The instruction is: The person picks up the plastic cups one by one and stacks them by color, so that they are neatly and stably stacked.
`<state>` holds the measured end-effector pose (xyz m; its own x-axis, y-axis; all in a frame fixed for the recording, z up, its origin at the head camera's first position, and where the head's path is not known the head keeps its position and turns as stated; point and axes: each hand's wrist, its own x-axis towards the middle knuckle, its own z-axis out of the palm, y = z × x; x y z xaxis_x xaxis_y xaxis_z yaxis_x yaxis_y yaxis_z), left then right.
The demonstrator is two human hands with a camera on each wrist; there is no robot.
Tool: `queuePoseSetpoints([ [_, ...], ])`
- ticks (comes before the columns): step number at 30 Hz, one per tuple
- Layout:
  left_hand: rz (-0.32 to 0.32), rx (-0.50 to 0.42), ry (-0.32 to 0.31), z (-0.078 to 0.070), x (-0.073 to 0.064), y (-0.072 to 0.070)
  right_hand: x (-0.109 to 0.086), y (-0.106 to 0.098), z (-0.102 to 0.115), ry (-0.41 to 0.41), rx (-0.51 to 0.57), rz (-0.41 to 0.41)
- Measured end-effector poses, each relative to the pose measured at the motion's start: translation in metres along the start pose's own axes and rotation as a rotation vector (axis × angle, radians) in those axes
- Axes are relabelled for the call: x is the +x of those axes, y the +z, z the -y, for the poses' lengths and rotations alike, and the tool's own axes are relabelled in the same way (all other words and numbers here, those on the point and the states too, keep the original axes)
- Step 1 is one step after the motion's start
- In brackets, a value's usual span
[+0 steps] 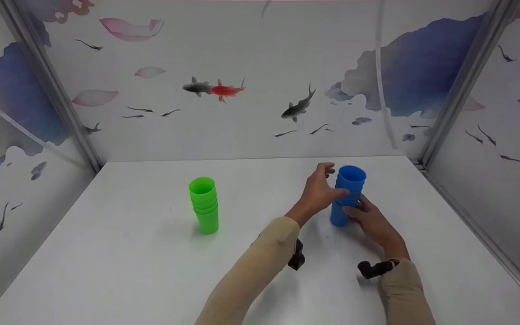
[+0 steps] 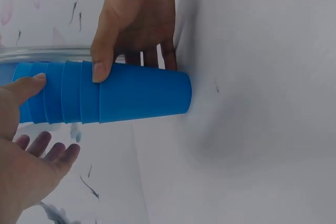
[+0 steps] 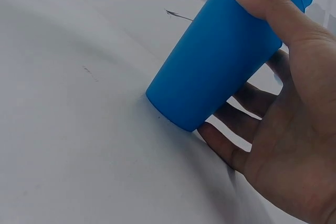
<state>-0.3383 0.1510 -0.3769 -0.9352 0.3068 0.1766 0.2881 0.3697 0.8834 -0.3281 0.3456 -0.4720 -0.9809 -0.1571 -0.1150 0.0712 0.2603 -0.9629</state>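
Note:
A stack of several nested blue cups stands upright on the table, right of the middle. My right hand holds it low down. The thumb presses near the bottom cup's rim and the fingers pass behind, as the right wrist view shows the bottom cup between them. My left hand is at the upper left of the stack. In the left wrist view its thumb touches the upper rims, while the other fingers spread apart from the cups.
A second stack, of several nested green cups, stands upright on the white table to the left. White panels with painted fish and petals enclose the back and both sides. A black wrist camera sits at the right cuff.

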Motion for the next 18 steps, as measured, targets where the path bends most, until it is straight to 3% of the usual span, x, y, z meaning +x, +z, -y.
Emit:
queuePoseSetpoints([
  [5, -0.015, 0.005, -0.016, 0.007, 0.001, -0.012, 0.000, -0.003, 0.000, 0.030, -0.002, -0.005],
  [10, -0.027, -0.012, 0.022, 0.017, 0.002, -0.032, -0.002, -0.009, 0.000, 0.019, 0.013, 0.013],
  [14, -0.012, 0.000, 0.069, 0.027, 0.004, -0.051, -0.007, -0.018, 0.000, -0.017, -0.044, 0.026],
  [18, -0.013, 0.072, 0.047, 0.036, 0.005, -0.073, -0.016, -0.032, 0.007, -0.044, -0.112, -0.005],
])
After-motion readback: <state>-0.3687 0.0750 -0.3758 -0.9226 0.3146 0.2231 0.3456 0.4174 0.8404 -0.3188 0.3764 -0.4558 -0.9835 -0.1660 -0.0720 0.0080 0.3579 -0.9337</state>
